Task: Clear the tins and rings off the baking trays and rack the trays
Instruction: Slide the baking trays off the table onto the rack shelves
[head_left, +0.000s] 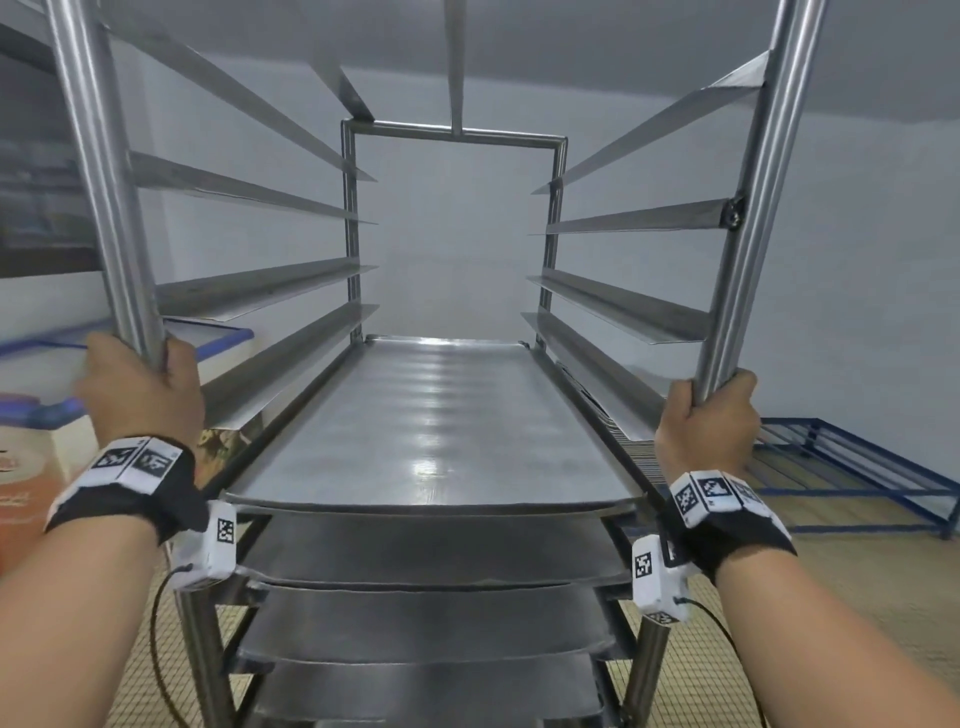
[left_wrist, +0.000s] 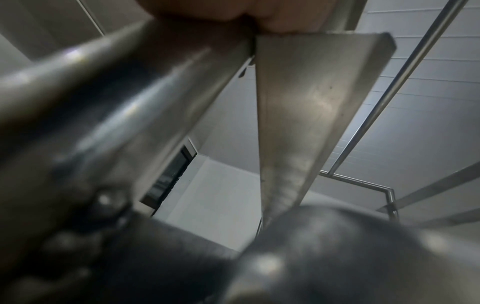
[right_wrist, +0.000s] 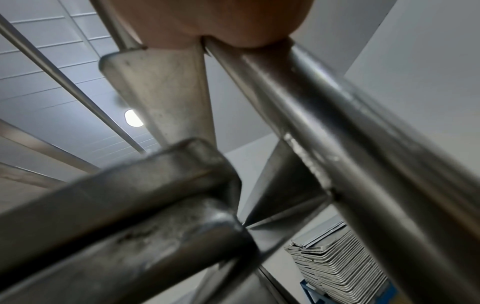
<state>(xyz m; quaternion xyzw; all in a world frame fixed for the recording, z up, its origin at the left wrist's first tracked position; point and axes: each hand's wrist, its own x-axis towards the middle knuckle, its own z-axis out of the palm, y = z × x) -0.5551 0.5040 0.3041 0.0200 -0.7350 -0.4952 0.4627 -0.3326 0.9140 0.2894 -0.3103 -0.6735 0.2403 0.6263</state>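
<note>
A tall steel tray rack (head_left: 353, 218) fills the head view. Several bare baking trays sit on its lower rails, the top tray (head_left: 431, 415) shiny and empty. My left hand (head_left: 143, 384) grips the rack's front left post (head_left: 98, 171). My right hand (head_left: 714, 415) grips the front right post (head_left: 753, 208). The upper rails (head_left: 244, 192) hold nothing. In the left wrist view the palm (left_wrist: 233, 10) presses the left post (left_wrist: 109, 98) beside a rail's end (left_wrist: 306, 102). The right wrist view shows the palm (right_wrist: 213, 20) on the right post (right_wrist: 337, 133). No tins or rings show.
A chest freezer with a blue-framed lid (head_left: 208, 332) stands to the left of the rack. A low blue metal frame (head_left: 852, 467) lies on the floor to the right. A stack of grey trays (right_wrist: 342, 263) sits on a blue stand. A white wall lies behind.
</note>
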